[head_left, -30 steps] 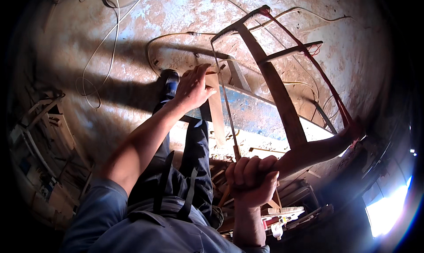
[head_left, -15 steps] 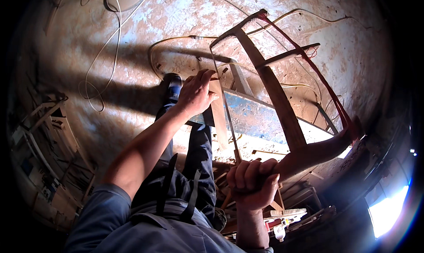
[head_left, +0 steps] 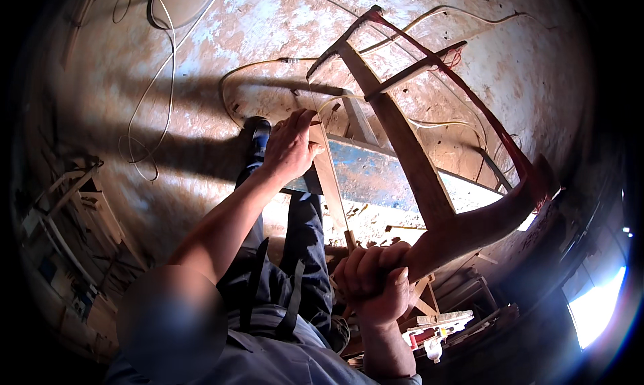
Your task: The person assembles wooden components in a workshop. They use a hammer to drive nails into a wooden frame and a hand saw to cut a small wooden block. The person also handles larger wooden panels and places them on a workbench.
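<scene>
**Saw lined up with the wooden strip, blade near your left fingers**

Your right hand [head_left: 374, 284] has its grip wrapped tightly round the handle end of the frame saw [head_left: 410, 147], fingers curled over and thumb lying along the wood. Your left hand [head_left: 293, 143] is at the far end of the wooden strip [head_left: 329, 177], thumb and fingertips on it; you can't tell from this view whether that grip closes round the strip or just presses on it.

The strip slants from your left hand back toward your right one, crossing the worn blue surface [head_left: 369, 177]. The blade runs along its right side, seen nearly edge-on. Whether the teeth are in the wood or only beside it can't be made out. The saw's wooden beam and red cord [head_left: 467, 88] spread out to the right.

Judging by this setup, you're at a lengthwise sawing step. The next move calls for a straight stroke, the blade in line with the strip, the strip held firm and your left fingertips clear of the teeth.

Farther out, a yellowish hose [head_left: 261, 63] curves over the floor [head_left: 221, 49], a pale cable [head_left: 173, 83] loops to your left, and timber pieces [head_left: 100, 217] are heaped beyond your left elbow.
</scene>
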{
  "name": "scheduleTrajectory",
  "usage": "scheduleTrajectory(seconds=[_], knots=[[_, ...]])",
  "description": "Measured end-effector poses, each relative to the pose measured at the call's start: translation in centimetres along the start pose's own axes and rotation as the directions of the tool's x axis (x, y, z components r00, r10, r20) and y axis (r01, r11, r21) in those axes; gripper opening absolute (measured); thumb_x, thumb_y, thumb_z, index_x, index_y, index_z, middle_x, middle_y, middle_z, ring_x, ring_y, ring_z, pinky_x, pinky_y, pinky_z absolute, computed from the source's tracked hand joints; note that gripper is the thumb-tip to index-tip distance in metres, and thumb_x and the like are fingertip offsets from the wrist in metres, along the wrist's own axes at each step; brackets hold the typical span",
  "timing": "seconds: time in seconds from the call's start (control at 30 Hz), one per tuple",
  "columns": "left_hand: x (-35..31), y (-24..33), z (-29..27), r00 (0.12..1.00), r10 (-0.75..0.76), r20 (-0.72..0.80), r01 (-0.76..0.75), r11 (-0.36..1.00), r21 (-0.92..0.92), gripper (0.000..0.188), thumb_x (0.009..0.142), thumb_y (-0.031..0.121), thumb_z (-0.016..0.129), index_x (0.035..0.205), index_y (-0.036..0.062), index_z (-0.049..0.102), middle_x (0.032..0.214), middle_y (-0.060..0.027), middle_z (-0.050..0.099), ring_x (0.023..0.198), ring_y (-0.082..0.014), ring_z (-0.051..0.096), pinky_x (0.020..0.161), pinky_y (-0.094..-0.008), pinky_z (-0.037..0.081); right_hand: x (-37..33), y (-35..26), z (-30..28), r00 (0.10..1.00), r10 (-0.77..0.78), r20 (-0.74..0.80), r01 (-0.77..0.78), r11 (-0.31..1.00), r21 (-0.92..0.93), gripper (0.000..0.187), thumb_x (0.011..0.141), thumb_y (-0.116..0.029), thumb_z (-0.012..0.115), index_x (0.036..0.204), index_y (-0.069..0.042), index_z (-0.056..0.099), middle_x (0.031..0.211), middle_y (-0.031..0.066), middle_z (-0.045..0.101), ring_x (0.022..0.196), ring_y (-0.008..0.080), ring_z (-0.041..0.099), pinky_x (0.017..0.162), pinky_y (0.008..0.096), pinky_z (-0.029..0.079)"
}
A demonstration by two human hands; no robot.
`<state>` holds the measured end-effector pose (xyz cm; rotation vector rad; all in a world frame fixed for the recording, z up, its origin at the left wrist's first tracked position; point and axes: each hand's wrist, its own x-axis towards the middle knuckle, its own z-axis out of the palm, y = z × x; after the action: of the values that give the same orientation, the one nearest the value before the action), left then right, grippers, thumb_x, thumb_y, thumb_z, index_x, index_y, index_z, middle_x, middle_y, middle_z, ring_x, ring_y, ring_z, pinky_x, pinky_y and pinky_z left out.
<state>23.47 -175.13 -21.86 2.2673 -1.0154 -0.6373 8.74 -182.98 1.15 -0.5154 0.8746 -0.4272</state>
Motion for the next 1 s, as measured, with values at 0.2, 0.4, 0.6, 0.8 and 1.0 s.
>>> scheduleTrajectory(seconds=[0.2, 0.4, 0.6, 0.8, 1.0], knots=[[-0.1, -0.1, 0.3, 0.999, 0.016, -0.033, -0.016, 1.000, 0.015, 0.070, 0.071, 0.017, 0.078, 0.128, 0.0028, 0.039, 0.124, -0.0184, 0.049, 0.110, -0.0365, 0.053, 0.092, -0.0440, 0.042, 0.4, -0.2, 0.3, 0.997, 0.001, 0.072, 0.008, 0.993, -0.118, 0.034, 0.093, -0.041, 0.057, 0.093, -0.011, 0.041, 0.057, 0.0028, 0.038, 0.048, 0.0157, 0.036, 0.042, 0.0314, 0.034], [-0.3, -0.3, 0.6, 1.000, 0.009, -0.020, -0.009, 1.000, 0.022, 0.070, 0.072, 0.018, 0.077, 0.129, 0.0027, 0.038, 0.125, -0.0188, 0.049, 0.112, -0.0362, 0.052, 0.093, -0.0442, 0.041, 0.1, -0.8, 1.2, 0.999, 0.022, -0.036, -0.021, 0.999, 0.025, 0.035, 0.089, -0.033, 0.067, 0.089, -0.007, 0.043, 0.058, 0.0052, 0.043, 0.049, 0.0153, 0.039, 0.045, 0.0301, 0.035], [-0.4, -0.1, 0.5, 0.999, 0.040, -0.019, -0.040, 0.999, 0.018, 0.071, 0.072, 0.018, 0.077, 0.129, 0.0038, 0.038, 0.127, -0.0179, 0.048, 0.114, -0.0348, 0.051, 0.094, -0.0442, 0.040, 0.4, 0.0, 0.7, 0.999, 0.012, -0.046, -0.012, 1.000, 0.009, 0.033, 0.090, -0.033, 0.064, 0.091, -0.005, 0.045, 0.058, 0.0062, 0.044, 0.050, 0.0153, 0.040, 0.046, 0.0306, 0.037], [-0.1, -0.1, 0.3, 1.000, 0.021, -0.014, -0.021, 1.000, 0.011, 0.070, 0.072, 0.017, 0.077, 0.129, 0.0046, 0.038, 0.127, -0.0171, 0.048, 0.115, -0.0344, 0.051, 0.095, -0.0446, 0.040, 0.5, -0.1, 0.7, 1.000, 0.007, -0.003, -0.006, 1.000, 0.015, 0.032, 0.091, -0.030, 0.064, 0.091, -0.005, 0.045, 0.060, 0.0057, 0.045, 0.052, 0.0160, 0.041, 0.049, 0.0305, 0.038], [-0.2, -0.4, 0.8, 1.000, 0.006, -0.001, -0.006, 1.000, 0.013, 0.069, 0.072, 0.017, 0.078, 0.128, 0.0036, 0.039, 0.125, -0.0173, 0.049, 0.113, -0.0348, 0.052, 0.093, -0.0444, 0.040, 4.6, 1.9, 1.1, 0.988, 0.038, -0.149, -0.048, 0.997, -0.064, 0.028, 0.096, -0.019, 0.049, 0.076, -0.001, 0.045, 0.057, 0.0061, 0.045, 0.047, 0.0157, 0.044, 0.045, 0.0295, 0.040]])
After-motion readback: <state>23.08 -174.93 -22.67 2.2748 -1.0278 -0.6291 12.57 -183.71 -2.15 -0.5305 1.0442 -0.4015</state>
